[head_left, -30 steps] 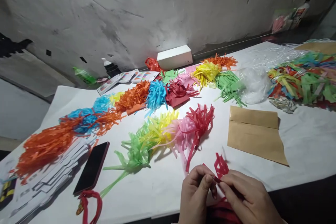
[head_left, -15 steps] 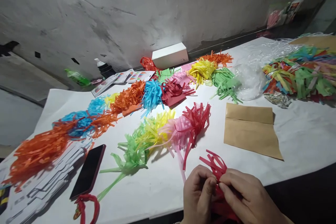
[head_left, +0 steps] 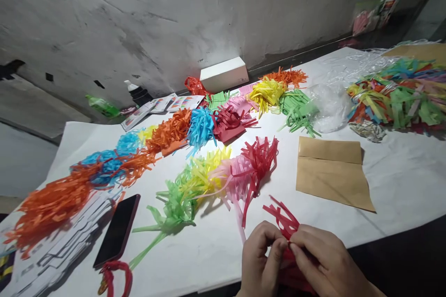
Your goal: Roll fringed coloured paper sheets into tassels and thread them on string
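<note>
Left hand (head_left: 259,260), near side, right of centre, fingers curled, thumb extended toward the far side; right hand (head_left: 324,257), just to its right, digits angled leftward, thumb and forefinger pinched, fingertips of both hands nearly meeting

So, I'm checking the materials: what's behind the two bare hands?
Red papery strips and white table covering show beyond the left hand and right hand; whatever they cover is hidden.

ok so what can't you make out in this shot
Head view throughout:
Red tassel strips: pinched part hidden by left hand and right hand.
Multicoloured tassels: right end cut off by picture's edge.
Red strap: cut off by bottom edge.
Printed cards: wording too small.
</note>
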Available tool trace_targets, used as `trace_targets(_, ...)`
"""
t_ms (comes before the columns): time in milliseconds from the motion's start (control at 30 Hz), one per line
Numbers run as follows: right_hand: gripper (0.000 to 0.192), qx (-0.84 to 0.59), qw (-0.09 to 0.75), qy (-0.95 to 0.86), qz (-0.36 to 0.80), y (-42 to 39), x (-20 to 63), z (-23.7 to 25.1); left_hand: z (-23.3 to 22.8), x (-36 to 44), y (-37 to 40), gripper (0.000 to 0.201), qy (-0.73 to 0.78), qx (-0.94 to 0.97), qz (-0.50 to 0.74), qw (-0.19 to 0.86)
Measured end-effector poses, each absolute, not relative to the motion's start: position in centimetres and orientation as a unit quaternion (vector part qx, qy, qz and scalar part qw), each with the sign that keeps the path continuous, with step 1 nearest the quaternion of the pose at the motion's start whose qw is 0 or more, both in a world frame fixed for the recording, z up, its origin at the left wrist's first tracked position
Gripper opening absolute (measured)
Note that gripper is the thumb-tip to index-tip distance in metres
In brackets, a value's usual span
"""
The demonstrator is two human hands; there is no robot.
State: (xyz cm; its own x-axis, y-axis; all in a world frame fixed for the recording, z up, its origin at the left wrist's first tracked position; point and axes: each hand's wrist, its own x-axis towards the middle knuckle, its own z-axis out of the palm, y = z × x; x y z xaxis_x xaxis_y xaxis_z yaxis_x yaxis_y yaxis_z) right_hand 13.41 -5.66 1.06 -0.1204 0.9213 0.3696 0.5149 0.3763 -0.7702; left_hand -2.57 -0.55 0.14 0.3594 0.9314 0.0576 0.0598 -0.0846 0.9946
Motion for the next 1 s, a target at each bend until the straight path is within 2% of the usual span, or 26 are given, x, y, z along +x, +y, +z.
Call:
trace_targets(100, 0.026, -0.499, 0.422, -0.701, 0.287, -5.5, 13.4, 1.1, 0.0, -2.5, -0.6, 0.039, 0.399, 0.629, 0.403, 0.531)
trace_targets(333, 0.024, -0.501, 0.447, -0.676, 0.303, -5.3, 13.7, 1.2, -0.1, -2.6, -0.4, 0.035, 0.387, 0.639, 0.412, 0.521)
trace_targets(533, 0.018, -0.500, 0.456, -0.658, 0.331, -5.4, 14.2, 1.1, 0.1, -3.4, 0.1, 0.022, 0.366, 0.669, 0.373, 0.529)
trace_targets(733, 0.021, -0.511, 0.441, -0.687, 0.271, -5.9, 14.0, 0.5, 0.1, -3.5, 0.1, 0.017, 0.355, 0.682, 0.382, 0.512)
trace_targets(1000, 0.020, -0.494, 0.469, -0.655, 0.326, -5.3, 14.2, 1.0, 0.5, -4.1, 0.9, 0.011, 0.323, 0.722, 0.327, 0.517)
